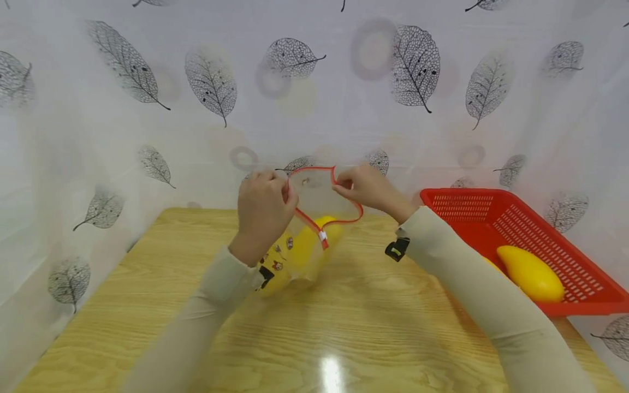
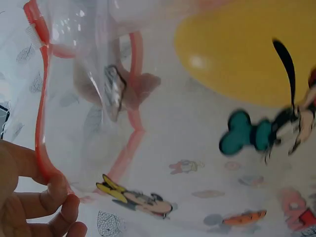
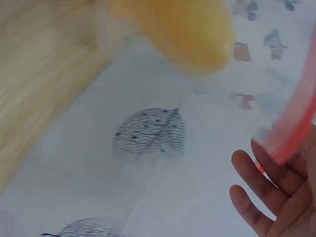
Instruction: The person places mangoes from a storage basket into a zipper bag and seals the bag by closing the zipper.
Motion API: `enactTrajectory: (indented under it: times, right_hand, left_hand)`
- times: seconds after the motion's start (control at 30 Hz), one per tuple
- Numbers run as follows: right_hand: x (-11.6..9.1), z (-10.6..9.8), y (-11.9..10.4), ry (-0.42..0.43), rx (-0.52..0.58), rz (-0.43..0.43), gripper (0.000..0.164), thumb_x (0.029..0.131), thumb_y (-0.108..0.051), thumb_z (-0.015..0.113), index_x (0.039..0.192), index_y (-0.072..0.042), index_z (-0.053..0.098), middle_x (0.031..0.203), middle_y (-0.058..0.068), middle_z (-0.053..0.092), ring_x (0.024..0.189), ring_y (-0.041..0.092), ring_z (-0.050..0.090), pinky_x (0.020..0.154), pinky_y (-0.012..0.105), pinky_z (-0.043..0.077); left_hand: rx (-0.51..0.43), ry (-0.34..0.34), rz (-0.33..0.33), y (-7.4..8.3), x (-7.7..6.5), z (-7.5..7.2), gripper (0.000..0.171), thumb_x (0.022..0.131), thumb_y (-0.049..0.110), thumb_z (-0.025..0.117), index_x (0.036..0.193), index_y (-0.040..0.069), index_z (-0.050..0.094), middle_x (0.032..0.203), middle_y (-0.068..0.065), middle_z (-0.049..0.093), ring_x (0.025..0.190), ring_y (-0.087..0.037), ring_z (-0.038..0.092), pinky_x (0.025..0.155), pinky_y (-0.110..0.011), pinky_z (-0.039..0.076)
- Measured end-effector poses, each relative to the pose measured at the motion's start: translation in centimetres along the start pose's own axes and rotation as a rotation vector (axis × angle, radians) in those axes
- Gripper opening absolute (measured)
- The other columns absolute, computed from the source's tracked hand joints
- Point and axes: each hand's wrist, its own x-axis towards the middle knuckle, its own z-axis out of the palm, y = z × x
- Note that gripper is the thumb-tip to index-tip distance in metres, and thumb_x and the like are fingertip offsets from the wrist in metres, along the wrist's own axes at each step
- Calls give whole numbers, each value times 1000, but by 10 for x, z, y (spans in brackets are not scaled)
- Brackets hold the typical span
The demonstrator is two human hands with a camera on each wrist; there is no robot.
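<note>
A clear plastic zip bag (image 2: 163, 153) with a red zip edge and cartoon prints hangs between my two hands, its mouth spread wide. My left hand (image 1: 265, 204) pinches the red edge on the left side. On the other side my right hand (image 1: 366, 188) pinches the same edge between thumb and fingers. A white slider (image 1: 322, 236) sits on the near part of the zip. Inside the bag lies a yellow mango (image 1: 304, 245), seen through the plastic and also large in the left wrist view. The bag's lower part is partly behind my left wrist.
At the right of the wooden table (image 1: 187, 305) stands a red plastic basket (image 1: 467, 213). A yellow mango (image 1: 530, 273) lies in it, with another partly hidden behind my right sleeve. A leaf-printed sheet (image 1: 314, 120) hangs behind the table.
</note>
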Motion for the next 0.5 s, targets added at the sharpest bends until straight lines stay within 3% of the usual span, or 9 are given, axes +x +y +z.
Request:
enactTrajectory:
  times: [0.17, 0.3, 0.5]
  right_hand:
    - [16, -29, -16, 80, 9, 30, 22, 90, -19, 59, 75, -6, 67, 70, 8, 67, 61, 18, 56, 64, 31, 45]
    - [25, -49, -28, 138, 31, 34, 23, 91, -21, 58, 76, -6, 68, 71, 8, 69, 63, 19, 60, 67, 32, 47]
    - [33, -58, -35, 193, 64, 14, 24, 91, -21, 58, 75, -6, 67, 73, 8, 70, 65, 19, 61, 69, 30, 51]
  left_hand:
    - [-6, -33, -48, -7, 16, -15, 30, 87, 16, 55, 58, 7, 56, 81, -12, 64, 79, -32, 56, 77, -46, 47]
    - [-6, -30, -65, -14, 20, -21, 31, 86, 18, 54, 57, 7, 59, 78, -11, 65, 77, -33, 56, 74, -47, 46]
    - [-33, 21, -91, -18, 21, -25, 31, 86, 18, 55, 59, 4, 61, 80, -12, 64, 78, -33, 56, 75, -47, 45]
